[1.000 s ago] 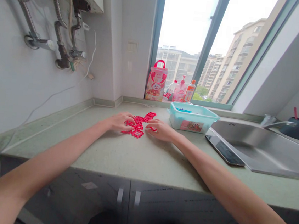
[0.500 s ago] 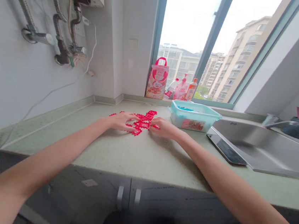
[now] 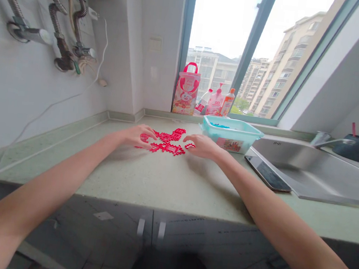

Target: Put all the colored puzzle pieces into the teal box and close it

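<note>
A flat, openwork assembly of linked red plastic pieces [image 3: 166, 137] lies on the counter. At its left side my left hand [image 3: 137, 135] rests over it, thumb and forefinger curved around part of the red pieces. To the right of the assembly, with a small gap, my right hand [image 3: 202, 146] pinches a small red plastic piece [image 3: 190, 146] close to the counter. My palms hide part of both. Just behind my right hand stands a light-blue plastic tub [image 3: 243, 137] with blue pieces [image 3: 219, 125] inside.
A phone [image 3: 267, 173] lies beside the steel sink [image 3: 310, 174] on the right. On the windowsill stand a pink package [image 3: 186, 93], a pink pump bottle [image 3: 215, 102] and other bottles. A white cable [image 3: 54, 104] hangs along the left wall.
My right hand and its red piece have drawn away from the assembly. The assembly appears turned under my left hand. The whole view has shifted slightly.
</note>
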Demonstrator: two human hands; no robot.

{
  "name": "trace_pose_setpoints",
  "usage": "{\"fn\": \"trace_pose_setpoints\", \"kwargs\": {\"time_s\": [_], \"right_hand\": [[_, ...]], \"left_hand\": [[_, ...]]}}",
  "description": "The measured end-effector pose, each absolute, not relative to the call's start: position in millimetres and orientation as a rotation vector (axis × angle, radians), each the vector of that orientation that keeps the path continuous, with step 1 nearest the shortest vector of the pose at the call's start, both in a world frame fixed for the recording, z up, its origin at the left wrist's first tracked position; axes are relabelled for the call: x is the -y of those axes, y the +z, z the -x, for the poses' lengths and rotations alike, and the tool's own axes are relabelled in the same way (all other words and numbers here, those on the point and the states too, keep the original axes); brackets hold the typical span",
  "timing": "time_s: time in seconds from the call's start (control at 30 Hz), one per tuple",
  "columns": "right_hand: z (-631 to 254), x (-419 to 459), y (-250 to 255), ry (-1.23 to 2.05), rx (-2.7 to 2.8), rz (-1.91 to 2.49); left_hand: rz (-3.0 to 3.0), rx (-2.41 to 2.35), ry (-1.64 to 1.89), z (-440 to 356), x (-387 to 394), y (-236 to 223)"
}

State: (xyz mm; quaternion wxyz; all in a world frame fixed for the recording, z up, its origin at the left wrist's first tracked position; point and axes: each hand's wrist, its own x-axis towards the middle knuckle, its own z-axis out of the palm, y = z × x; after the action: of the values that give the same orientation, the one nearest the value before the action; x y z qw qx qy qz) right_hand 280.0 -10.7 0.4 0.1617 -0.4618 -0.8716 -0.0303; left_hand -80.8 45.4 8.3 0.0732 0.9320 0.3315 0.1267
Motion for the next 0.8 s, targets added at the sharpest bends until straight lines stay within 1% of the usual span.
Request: {"fn": "trace_pose_setpoints", "kwargs": {"time_s": [0.1,0.23,0.4,0.47,0.53,0.63,0.8], "right_hand": [[-288,7,-2,0.002,2.575,1.377],[-290,2,-4,0.067,2.559,1.422],[-287,7,-3,-0.109,2.381,1.545],[-280,10,-5,-0.17,2.271,1.48],[-269,13,-8,-0.163,2.228,1.33],[-249,13,-17,-0.099,2.276,1.145],[-233,8,-29,0.024,2.407,1.07]], "left_hand": [[-2.733,-1.022,0.283,78,-37,12],[-2.698,-1.07,0.283,76,-32,14],[-2.672,-1.13,0.353,79,-35,9],[-2.669,-1.151,0.404,79,-38,6],[-2.677,-1.151,0.471,78,-42,4],[-2.682,-1.12,0.583,75,-44,3],[-2.644,-1.099,0.703,63,-35,4]]}}
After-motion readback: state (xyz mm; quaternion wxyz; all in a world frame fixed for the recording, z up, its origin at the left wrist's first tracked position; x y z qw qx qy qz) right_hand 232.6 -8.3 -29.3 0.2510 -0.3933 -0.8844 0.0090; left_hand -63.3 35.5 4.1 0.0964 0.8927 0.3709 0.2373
